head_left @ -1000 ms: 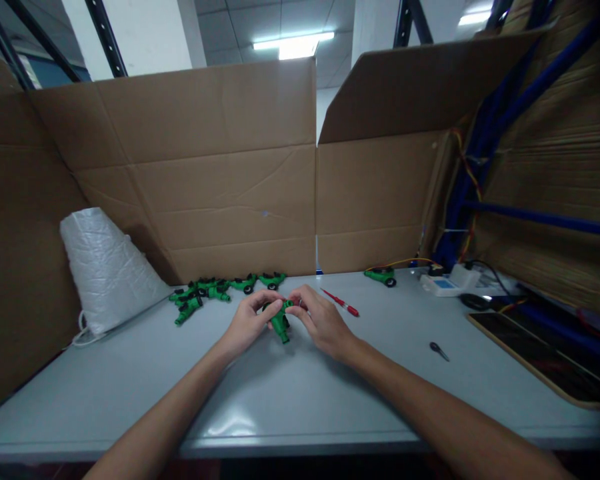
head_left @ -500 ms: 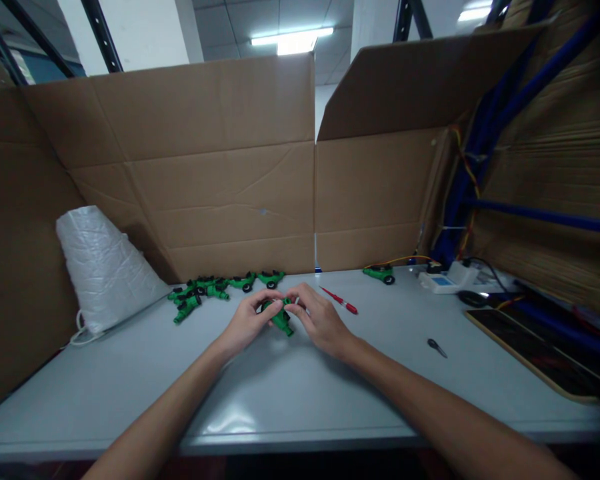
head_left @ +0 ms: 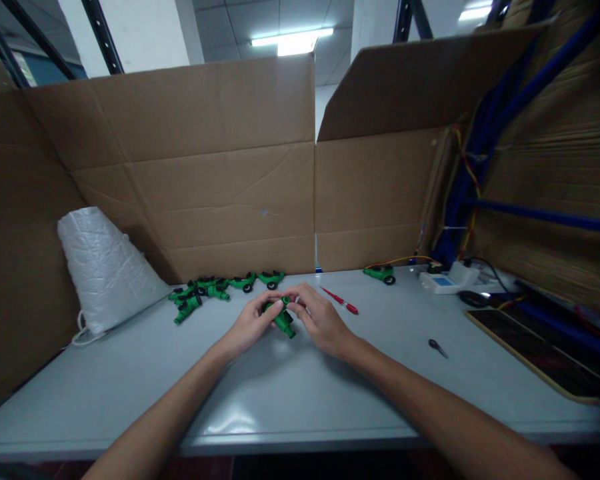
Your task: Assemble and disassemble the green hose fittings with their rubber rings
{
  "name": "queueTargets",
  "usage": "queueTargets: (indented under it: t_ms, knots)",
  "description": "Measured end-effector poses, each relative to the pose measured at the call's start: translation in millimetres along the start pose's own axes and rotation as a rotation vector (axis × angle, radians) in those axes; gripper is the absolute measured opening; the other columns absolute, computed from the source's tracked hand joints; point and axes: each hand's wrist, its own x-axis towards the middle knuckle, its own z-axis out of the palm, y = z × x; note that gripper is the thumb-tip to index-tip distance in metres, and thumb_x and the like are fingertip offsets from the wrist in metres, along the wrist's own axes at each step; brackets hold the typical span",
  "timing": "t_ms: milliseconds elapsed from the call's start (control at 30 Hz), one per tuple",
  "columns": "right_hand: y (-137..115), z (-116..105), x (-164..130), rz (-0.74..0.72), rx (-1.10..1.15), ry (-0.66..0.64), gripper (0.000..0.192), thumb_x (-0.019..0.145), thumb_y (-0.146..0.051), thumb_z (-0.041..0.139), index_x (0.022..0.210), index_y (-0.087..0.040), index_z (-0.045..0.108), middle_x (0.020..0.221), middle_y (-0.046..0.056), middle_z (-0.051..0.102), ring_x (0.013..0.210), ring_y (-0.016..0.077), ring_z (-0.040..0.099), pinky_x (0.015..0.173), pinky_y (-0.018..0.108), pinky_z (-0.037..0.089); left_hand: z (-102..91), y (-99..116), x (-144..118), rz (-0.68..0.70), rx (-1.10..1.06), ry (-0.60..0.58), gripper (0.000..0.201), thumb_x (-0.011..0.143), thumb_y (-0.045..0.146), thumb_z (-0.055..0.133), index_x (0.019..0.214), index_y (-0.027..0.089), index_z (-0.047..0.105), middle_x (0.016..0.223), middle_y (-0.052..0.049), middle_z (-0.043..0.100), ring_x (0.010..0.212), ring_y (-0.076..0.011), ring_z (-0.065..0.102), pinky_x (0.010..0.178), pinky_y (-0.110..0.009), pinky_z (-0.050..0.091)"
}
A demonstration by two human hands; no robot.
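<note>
- Since a second ago the green plastic part (head_left: pixel 282 319) between my hands has swung round: its long end pointed down toward me then, and now it slants toward the lower right. Both hands have drifted a touch farther from me over the tabletop (head_left: pixel 290 393).
- Head view, the only one I have: my left hand (head_left: pixel 247 325) pinches the left side of the part with thumb and forefinger. My right hand (head_left: pixel 320 320) closes on its upper end from the right, fingertips curled over it.
- Where it sits: the part is at the middle of the tabletop, just above the surface or resting on it; I cannot tell which.
- How I judge it will handle: small, light, hard moulded plastic, stiff rather than fragile, and probably a bit slick. I would grip the thicker body, not the thin end, and keep the black fitting free.
- Around it: a heap of like green parts (head_left: pixel 215 291) lies behind my left hand, and one more green part (head_left: pixel 380 273) sits well apart to the right.
- Also there: a red screwdriver (head_left: pixel 340 301) lies just beyond my right hand, a small dark tool (head_left: pixel 437 347) farther right, a white bag (head_left: pixel 103 267) at the left, and cardboard walls (head_left: pixel 205 173) behind.
</note>
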Motion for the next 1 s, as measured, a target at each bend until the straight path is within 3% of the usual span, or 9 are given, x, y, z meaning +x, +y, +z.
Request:
queueTargets:
  t_ms: [167,533,733,1000]
  knots:
    - [-2.2,0.2,0.2,-0.004,0.015,-0.031,0.018,0.107,-0.020,0.049,0.121,-0.024,0.060,0.107,0.006,0.063,0.096,0.0211,0.062,0.088,0.033,0.049,0.6,1.0,1.1,-0.015,-0.088,0.010,0.045,0.097,0.056,0.065,0.114,0.015,0.074,0.098,-0.008,0.067,0.085,-0.0183,0.060,0.069,-0.025,0.048]
    - [-4.7,0.2,-0.4,0.020,-0.007,-0.036,0.013,0.107,-0.024,0.054,0.118,-0.024,0.060,0.104,0.005,0.063,0.091,0.0196,0.062,0.083,0.031,0.049,4.5,2.3,-0.4,-0.050,-0.199,0.033,0.038,0.093,0.053,0.071,0.102,0.016,0.072,0.095,-0.005,0.067,0.087,-0.0187,0.061,0.073,-0.026,0.046]
    - [-7.9,-0.4,-1.9,0.002,-0.060,-0.064,0.019,0.104,-0.028,0.060,0.122,-0.024,0.058,0.105,0.004,0.063,0.084,0.0184,0.061,0.079,0.032,0.049,3.9,4.7,0.2,-0.024,-0.111,0.043,0.036,0.094,0.051,0.070,0.103,0.016,0.073,0.101,-0.007,0.068,0.094,-0.0209,0.062,0.080,-0.028,0.047]
    - [-9.0,-0.3,-1.0,0.015,-0.096,-0.070,0.008,0.107,-0.026,0.054,0.113,-0.023,0.059,0.100,0.004,0.063,0.085,0.0190,0.061,0.079,0.031,0.047,1.6,0.2,1.2,0.032,0.015,0.071,0.037,0.095,0.053,0.068,0.103,0.017,0.074,0.100,-0.006,0.071,0.098,-0.0223,0.063,0.088,-0.030,0.047]
